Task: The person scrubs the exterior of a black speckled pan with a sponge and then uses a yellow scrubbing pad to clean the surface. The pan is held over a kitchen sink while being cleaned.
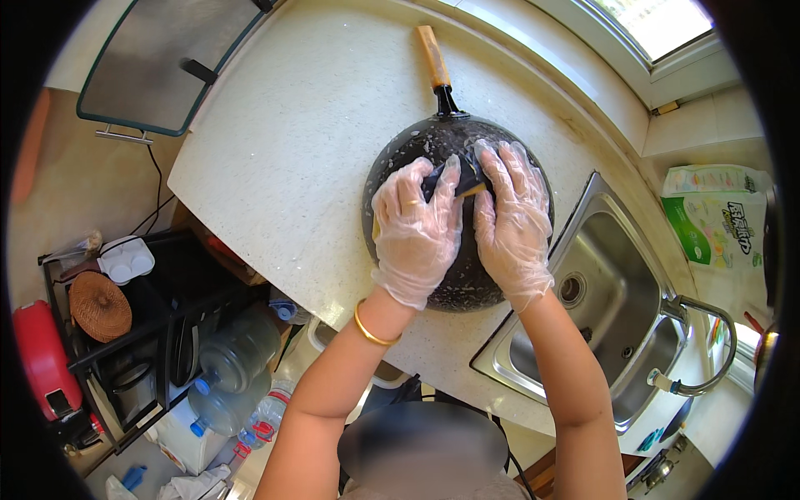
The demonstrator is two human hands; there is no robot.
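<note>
A black wok (462, 275) with a wooden handle (434, 57) lies on the pale countertop, its handle pointing away from me. Its dark surface carries whitish flecks and looks wet. Both hands wear clear plastic gloves and rest on it. Between them is a dark blue sheet or packet (459, 175) with a yellowish edge. My left hand (417, 231) has its thumb and fingers on the left part of that piece. My right hand (514, 212) lies with fingers spread at the piece's right end. Something yellowish shows beside my left hand's outer edge; its kind is unclear.
A steel double sink (615, 281) with a curved faucet (728, 350) stands at the right, close to the wok. Behind it is a green-and-white package (715, 215). A dark-framed glass panel (165, 59) is at upper left. A black rack (119, 356) and large water bottles (237, 347) stand lower left.
</note>
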